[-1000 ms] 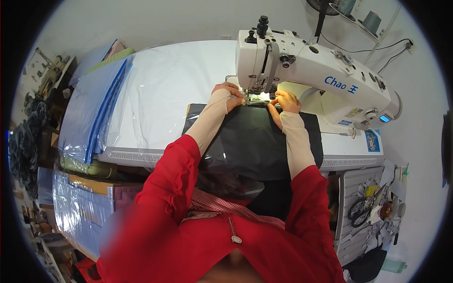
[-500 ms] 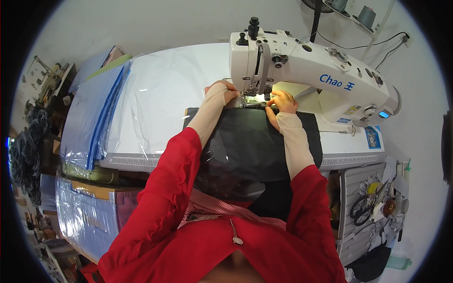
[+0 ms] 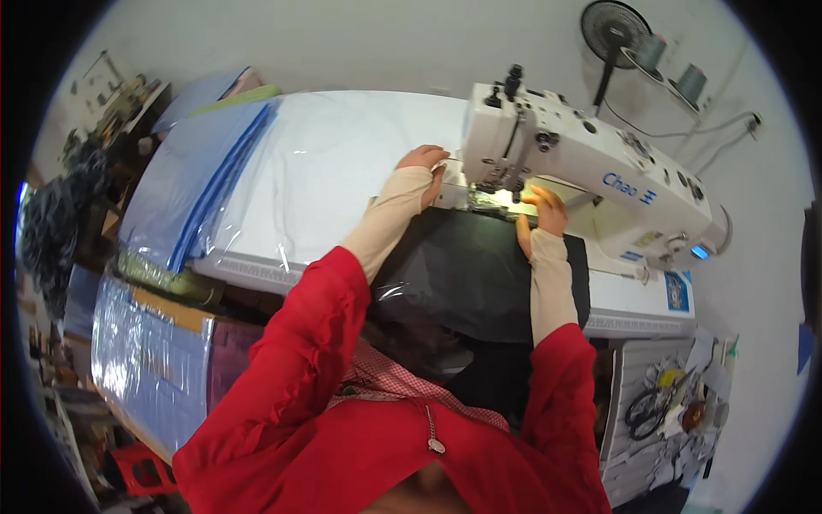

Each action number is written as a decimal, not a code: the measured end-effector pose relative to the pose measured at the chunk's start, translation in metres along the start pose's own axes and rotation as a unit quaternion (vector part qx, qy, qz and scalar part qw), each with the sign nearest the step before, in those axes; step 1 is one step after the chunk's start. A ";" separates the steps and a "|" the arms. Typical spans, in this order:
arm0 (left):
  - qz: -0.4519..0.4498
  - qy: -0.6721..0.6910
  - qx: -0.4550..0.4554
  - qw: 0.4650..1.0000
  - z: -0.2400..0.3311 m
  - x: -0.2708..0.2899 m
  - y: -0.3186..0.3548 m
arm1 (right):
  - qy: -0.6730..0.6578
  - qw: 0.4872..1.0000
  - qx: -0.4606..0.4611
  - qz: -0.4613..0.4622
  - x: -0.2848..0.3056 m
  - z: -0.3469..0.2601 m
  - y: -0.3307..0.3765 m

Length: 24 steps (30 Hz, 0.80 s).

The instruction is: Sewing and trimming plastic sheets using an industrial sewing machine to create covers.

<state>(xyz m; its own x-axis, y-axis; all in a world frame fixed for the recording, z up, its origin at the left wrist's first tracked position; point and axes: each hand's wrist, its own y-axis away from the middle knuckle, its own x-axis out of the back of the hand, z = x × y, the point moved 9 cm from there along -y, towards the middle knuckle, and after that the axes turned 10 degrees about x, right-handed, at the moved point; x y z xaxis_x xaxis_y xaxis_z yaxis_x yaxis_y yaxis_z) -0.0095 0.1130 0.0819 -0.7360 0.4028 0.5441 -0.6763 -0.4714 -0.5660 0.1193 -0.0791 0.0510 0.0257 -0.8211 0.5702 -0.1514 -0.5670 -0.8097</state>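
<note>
A black sheet of smooth material (image 3: 467, 278) drapes over the table's front edge, its far edge at the presser foot of a white sewing machine (image 3: 591, 150). My left hand (image 3: 421, 163) rests left of the needle area, beside the material's far left corner, fingers stretched and thumb apart. My right hand (image 3: 545, 214) is right of the presser foot under the machine's light, with thumb and fingers spread at the material's far edge. Its thumb lies against the black material. The fingertips partly hide the edge there, and the needle point is too small to make out.
Clear plastic film covers the white tabletop (image 3: 342, 128). Folded blue sheets (image 3: 197, 176) lie at its left end. Below right, a grey tray (image 3: 612, 428) holds black-handled scissors (image 3: 648, 411) and scraps. A fan (image 3: 615, 32) and thread cones (image 3: 689, 83) stand behind the machine.
The view has shifted and tilted, so the machine appears farther right. My left hand has drawn away from the needle area, its fingers straighter. My right hand stays beside the presser foot, its fingers more spread.
</note>
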 end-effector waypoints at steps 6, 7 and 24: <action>-0.137 -0.410 0.267 0.861 -0.084 0.097 0.076 | -0.040 0.999 -0.024 0.004 0.015 -0.019 0.002; -0.122 -0.405 0.297 0.856 -0.090 0.106 0.101 | -0.066 0.997 -0.038 0.011 0.014 -0.026 0.002; 0.193 -0.308 0.138 0.921 0.015 0.189 0.190 | -0.396 0.795 -0.441 -0.129 -0.033 -0.203 0.185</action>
<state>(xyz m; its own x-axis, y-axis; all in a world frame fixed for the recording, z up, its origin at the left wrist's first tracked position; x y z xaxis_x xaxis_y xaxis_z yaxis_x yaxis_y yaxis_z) -0.2767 0.0874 0.0865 -0.7074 -0.3177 0.6314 -0.2717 -0.7025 -0.6578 -0.1101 -0.1437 -0.0899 0.7301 -0.6660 0.1528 -0.6644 -0.7442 -0.0687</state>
